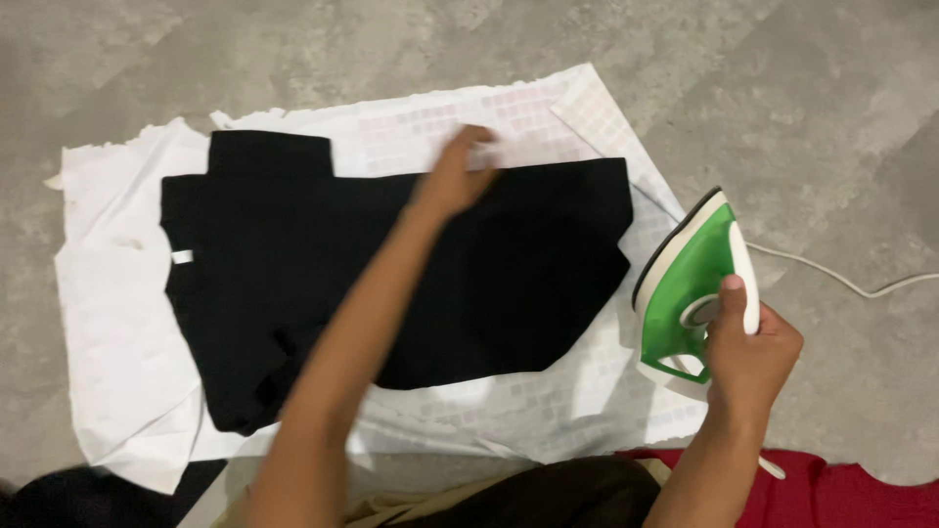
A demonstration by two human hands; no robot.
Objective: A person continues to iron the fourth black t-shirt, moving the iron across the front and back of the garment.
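Nothing here serves as a container; the black garment (pixel 391 284) simply lies spread flat on a white sheet (pixel 108 323) with a faint checked print, and the sheet lies on the grey mottled floor (pixel 812 88). A small white tag (pixel 182 257) shows at the garment's left edge. The person's forearm crosses over the middle of the cloth and hides part of it. At the bottom edge a red cloth (pixel 851 494) and a dark cloth are cut off by the frame. The iron's white cord (pixel 831 276) runs off to the right.

The left hand (pixel 458 176) reaches across to the garment's far edge, fingers loosely spread and slightly blurred, resting on the cloth where it meets the sheet, gripping nothing that I can make out. The right hand (pixel 748 347) is wrapped around the handle of a green and white iron (pixel 690 284), held tipped up beside the sheet's right edge, clear of the garment.
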